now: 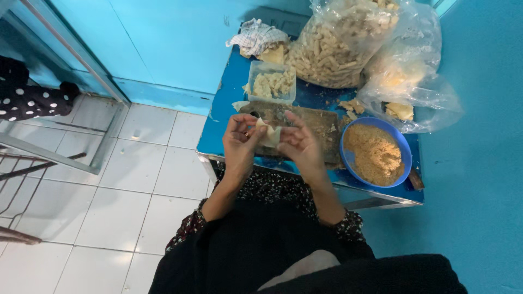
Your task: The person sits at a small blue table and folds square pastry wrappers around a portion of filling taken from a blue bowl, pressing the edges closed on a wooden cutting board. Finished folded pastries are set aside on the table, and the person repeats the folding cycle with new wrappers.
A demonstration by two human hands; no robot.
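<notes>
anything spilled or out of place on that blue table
Yes, slightly. Pale crumbs and scraps lie loose on the blue table between the wooden board and the big plastic bag. Both hands, left and right, hold a pale wrapper. Nothing looks tipped or broken.

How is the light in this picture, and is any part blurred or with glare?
Head view: soft, even light; glare on the clear plastic bags; both hands, left hand and right hand, and the pale wrapper are fairly sharp; wide-lens bending at the edges.

Big bag (pixel 340 41) top cut off; wrapper (pixel 268 135) partly behind fingers.
</notes>
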